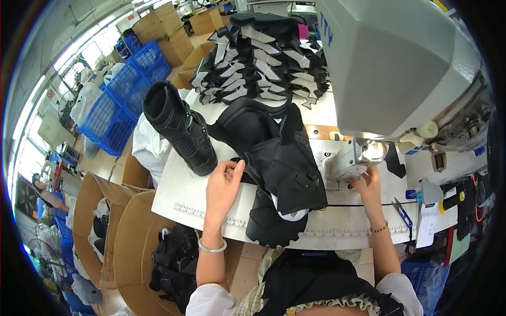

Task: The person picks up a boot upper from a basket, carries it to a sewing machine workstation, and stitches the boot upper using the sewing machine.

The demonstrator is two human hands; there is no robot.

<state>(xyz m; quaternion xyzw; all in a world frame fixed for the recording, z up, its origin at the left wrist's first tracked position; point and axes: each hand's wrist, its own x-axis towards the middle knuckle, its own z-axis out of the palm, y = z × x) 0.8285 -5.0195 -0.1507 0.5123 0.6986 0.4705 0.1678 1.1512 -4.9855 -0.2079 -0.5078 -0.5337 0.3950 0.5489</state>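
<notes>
A black boot upper (287, 168) lies on the white sewing table in front of me, with a dark sole-shaped piece (276, 224) at its near end. My left hand (224, 184) is at the upper's left edge, fingers curled and closed on a bit of black material there. Beyond it, a finished-looking black boot (182, 129) stands tilted on the table. My right hand (369, 181) is at the sewing machine's lower metal head (350, 160). Its thumb and fingers are apart; the machine part hides some of the fingertips.
A large pile of black and grey pieces (263, 60) covers the table's back. The machine body (398, 68) overhangs the right side. Blue-handled snips (403, 213) lie at right. Cardboard boxes (132, 247) with black pieces stand at left, before blue crates (108, 118).
</notes>
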